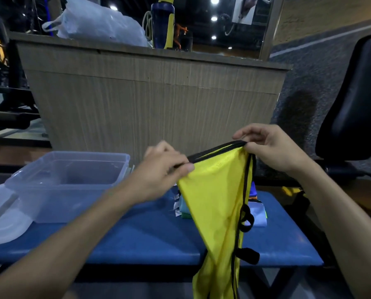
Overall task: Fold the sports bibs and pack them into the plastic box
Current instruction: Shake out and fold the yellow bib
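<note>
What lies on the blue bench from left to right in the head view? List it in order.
Box lid → clear plastic box → stack of folded bibs, partly behind the yellow bib held up by both hands.

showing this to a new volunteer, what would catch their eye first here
The bright yellow bib with black trim stands out, held up in the middle over the blue bench, pinched along its top edge by the left hand and the right hand. Next comes the clear plastic box, open on the bench's left end with its lid beside it. Behind the bib, a small stack of folded bibs lies on the bench.
</note>
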A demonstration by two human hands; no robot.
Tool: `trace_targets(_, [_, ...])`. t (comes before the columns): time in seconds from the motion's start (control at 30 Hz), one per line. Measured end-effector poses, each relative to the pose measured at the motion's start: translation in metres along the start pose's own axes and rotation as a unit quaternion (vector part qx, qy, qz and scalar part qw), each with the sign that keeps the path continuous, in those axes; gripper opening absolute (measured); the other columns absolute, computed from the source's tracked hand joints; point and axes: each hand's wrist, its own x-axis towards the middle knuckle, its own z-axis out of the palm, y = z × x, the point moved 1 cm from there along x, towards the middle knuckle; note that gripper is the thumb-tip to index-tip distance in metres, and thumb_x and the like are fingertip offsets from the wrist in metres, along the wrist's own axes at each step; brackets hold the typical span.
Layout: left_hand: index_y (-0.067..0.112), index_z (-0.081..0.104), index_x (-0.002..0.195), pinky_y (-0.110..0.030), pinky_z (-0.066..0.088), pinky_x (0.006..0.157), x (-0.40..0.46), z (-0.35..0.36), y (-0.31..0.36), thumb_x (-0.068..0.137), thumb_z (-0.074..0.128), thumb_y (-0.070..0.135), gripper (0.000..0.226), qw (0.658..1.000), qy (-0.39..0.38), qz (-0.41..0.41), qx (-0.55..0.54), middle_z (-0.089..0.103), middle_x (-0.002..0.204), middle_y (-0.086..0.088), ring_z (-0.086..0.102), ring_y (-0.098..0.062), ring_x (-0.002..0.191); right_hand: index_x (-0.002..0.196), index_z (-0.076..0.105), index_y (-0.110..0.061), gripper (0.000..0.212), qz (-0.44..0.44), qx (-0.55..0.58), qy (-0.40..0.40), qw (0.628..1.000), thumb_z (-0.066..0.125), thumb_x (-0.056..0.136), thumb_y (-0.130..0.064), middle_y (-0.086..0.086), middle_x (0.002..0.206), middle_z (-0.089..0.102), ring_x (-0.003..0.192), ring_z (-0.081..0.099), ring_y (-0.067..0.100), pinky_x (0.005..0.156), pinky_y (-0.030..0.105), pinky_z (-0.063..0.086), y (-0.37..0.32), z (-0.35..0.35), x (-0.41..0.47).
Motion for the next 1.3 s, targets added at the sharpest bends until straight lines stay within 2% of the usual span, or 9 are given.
trace_targets(0.2, [0.039,0.068,0.096,-0.028,0.028,0.09,0.045,-0.061,0.012,0.092,0.047,0.065,0.034,0.985,-0.142,0.067,0.066,0.064,0.09,0.022,0.042,-0.004,0.097,0.104,0.071,-0.001,0.029,0.085,0.122,0.006,0.989,0.048,0.095,0.013,0.004,0.084,0.07,0.074,0.06,0.008,0.063,0.012,0.049,0.015,0.016,-0.018])
trace_targets(0.33, [0.022,0.073,0.101,-0.012,0.035,0.08,0.069,-0.067,0.027,0.096,0.05,0.048,0.035,0.983,-0.137,0.111,0.055,0.062,0.088,0.019,0.05,-0.008,0.087,0.095,0.073,-0.011,0.038,0.152,0.147,-0.062,0.975,0.041,0.091,0.009,0.003,0.079,0.065,0.075,0.056,0.015,0.066,0.024,0.048,0.017,0.033,-0.024])
trace_targets(0.43, [0.025,0.07,0.101,-0.003,0.028,0.08,0.078,-0.059,0.038,0.097,0.048,0.045,0.031,0.978,-0.152,0.123,0.067,0.056,0.088,0.025,0.049,0.0,0.085,0.091,0.074,-0.015,0.031,0.181,0.125,-0.109,0.969,0.049,0.073,-0.015,0.012,0.088,0.07,0.086,0.064,0.032,0.083,0.04,0.052,0.012,0.048,-0.023])
trace_targets(0.53, [0.022,0.072,0.102,-0.003,0.029,0.079,0.081,-0.054,0.042,0.097,0.049,0.046,0.033,0.976,-0.157,0.129,0.076,0.055,0.088,0.021,0.048,0.006,0.083,0.121,0.062,-0.001,0.064,0.174,0.125,-0.157,0.964,0.06,0.071,-0.04,0.022,0.123,0.065,0.119,0.059,0.041,0.11,0.057,0.042,0.005,0.06,-0.022])
trace_targets(0.67, [0.022,0.072,0.099,-0.027,0.042,0.08,0.079,-0.063,0.036,0.095,0.047,0.054,0.041,0.98,-0.138,0.102,0.103,0.063,0.093,0.012,0.056,-0.005,0.088,0.12,0.069,-0.005,0.031,0.112,0.176,-0.164,0.964,0.072,0.094,-0.023,0.009,0.115,0.075,0.109,0.07,0.023,0.098,0.036,0.054,-0.001,0.065,-0.029])
trace_targets(0.77, [0.026,0.073,0.096,-0.028,0.042,0.078,0.074,-0.074,0.025,0.094,0.049,0.055,0.038,0.983,-0.124,0.081,0.107,0.064,0.092,0.015,0.057,-0.005,0.088,0.098,0.069,0.003,0.022,0.073,0.209,-0.094,0.971,0.072,0.09,-0.017,0.009,0.094,0.074,0.088,0.068,0.018,0.082,0.031,0.054,0.009,0.065,-0.031])
trace_targets(0.9, [0.024,0.073,0.096,-0.031,0.043,0.076,0.069,-0.076,0.012,0.097,0.057,0.052,0.032,0.981,-0.134,0.073,0.116,0.066,0.091,0.013,0.055,-0.005,0.085,0.096,0.067,0.007,0.023,0.063,0.192,-0.074,0.977,0.074,0.089,-0.014,0.012,0.09,0.071,0.086,0.065,0.022,0.084,0.038,0.052,0.009,0.065,-0.03])
trace_targets(1.13, [0.023,0.074,0.101,-0.007,0.031,0.071,0.077,-0.073,0.009,0.095,0.065,0.046,0.025,0.983,-0.125,0.088,0.104,0.063,0.092,0.015,0.048,0.002,0.083,0.087,0.063,-0.005,0.015,0.074,0.158,-0.058,0.983,0.065,0.099,-0.015,0.005,0.08,0.062,0.08,0.056,0.018,0.081,0.038,0.042,0.016,0.07,-0.033])
trace_targets(1.3, [0.022,0.072,0.101,-0.011,0.036,0.073,0.081,-0.065,0.013,0.097,0.065,0.043,0.022,0.987,-0.106,0.083,0.085,0.063,0.092,0.016,0.052,-0.001,0.085,0.09,0.067,-0.012,0.012,0.075,0.149,-0.079,0.983,0.068,0.096,-0.022,-0.003,0.084,0.068,0.082,0.064,0.012,0.078,0.031,0.048,-0.005,0.067,-0.022])
